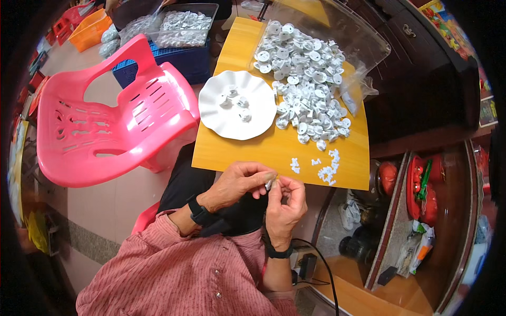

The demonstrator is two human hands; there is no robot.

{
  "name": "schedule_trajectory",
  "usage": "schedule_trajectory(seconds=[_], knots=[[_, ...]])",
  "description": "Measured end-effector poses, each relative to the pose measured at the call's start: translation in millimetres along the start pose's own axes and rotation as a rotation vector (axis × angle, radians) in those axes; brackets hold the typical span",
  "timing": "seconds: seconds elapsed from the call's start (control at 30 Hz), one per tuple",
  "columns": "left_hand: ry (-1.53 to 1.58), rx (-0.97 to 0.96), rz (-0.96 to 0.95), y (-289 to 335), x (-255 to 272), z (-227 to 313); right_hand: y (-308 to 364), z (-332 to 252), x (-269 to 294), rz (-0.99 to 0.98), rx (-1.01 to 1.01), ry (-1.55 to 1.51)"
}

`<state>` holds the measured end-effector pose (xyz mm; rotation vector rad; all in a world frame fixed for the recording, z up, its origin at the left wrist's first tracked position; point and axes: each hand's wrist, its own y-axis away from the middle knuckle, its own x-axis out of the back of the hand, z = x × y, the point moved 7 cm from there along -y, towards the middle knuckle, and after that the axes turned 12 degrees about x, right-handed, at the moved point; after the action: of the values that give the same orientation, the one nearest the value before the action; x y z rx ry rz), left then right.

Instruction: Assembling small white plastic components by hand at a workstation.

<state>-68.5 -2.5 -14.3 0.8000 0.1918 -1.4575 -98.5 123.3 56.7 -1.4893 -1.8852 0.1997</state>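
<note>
My left hand [242,181] and my right hand [285,199] meet just off the near edge of the wooden table [226,152]. Between the fingertips of both is a small white plastic part [269,184], mostly covered by the fingers. On the table ahead, a white scalloped plate [211,118] carries several round white plastic pieces [244,115]. To its right lies a big heap of similar white plastic pieces [313,84], spilling from a clear plastic bin [369,39]. Small white clips [328,174] lie scattered near the table's front right edge.
A pink plastic chair [116,116] stands at the left. Behind it, a clear tub of white pieces [184,26] rests on a blue crate [195,66]. An orange basket [90,29] is farther back. At the right are shelves with red items [416,189]; a black cable [329,263] hangs below.
</note>
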Motion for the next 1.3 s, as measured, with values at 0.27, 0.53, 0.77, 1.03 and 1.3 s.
schedule_trajectory(seconds=[0.27, 0.53, 0.77, 1.03, 1.3], knots=[[-0.107, -0.055, 0.098, 3.4, 2.9, 16.9, -1.6, 10.9, -1.6, -0.022, -0.054, -0.079], [-0.889, -0.761, 0.736, 23.0, 31.9, 109.5, -18.2, 41.8, 18.5, -0.048, 0.0, 0.243], [-1.197, -0.727, 0.893, -0.4, 44.9, 113.1, -14.8, 72.7, 40.4, -0.014, -0.047, 0.352], [-1.162, -0.82, 0.768, -16.8, -5.0, 98.1, -17.9, 67.7, 38.9, -0.121, 0.129, 0.514], [-1.308, -0.845, 0.567, -58.8, -40.2, 69.1, -23.9, 63.7, 30.7, -0.243, 0.254, 0.746]])
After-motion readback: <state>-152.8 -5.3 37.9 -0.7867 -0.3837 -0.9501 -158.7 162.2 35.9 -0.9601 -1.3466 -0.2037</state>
